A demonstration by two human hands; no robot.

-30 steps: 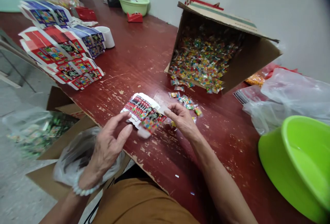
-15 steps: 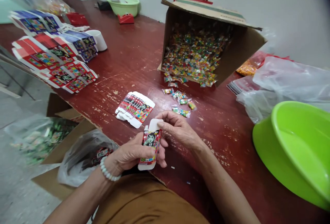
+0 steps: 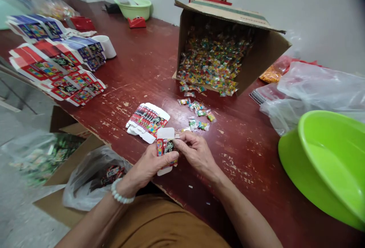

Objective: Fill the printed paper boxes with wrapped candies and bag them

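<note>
Well, the left hand (image 3: 152,164) and the right hand (image 3: 196,153) are close together above the desk (image 3: 137,61). They pinch a small red paper box (image 3: 167,147) between them. The left hand's fingers curl around its lower part, and the right hand's thumb and fingers press on it from the other side. A white flap sticks up at the top of the box. A white bead bracelet (image 3: 121,196) sits on the left wrist.

Just past the hands, a flat printed card (image 3: 148,122) lies on the desk. Little wrapped candies (image 3: 196,118) lie near it in a loose bunch, and many more fill a big cardboard box (image 3: 265,54) tipped on its side. To the left are piles of flat printed cards (image 3: 54,69) and a white cup (image 3: 107,46). To the right are a clear plastic bag (image 3: 310,92) and a bright green basin (image 3: 322,164). Below the desk edge, a see-through bag (image 3: 91,187) holds some red printed bits.
</note>
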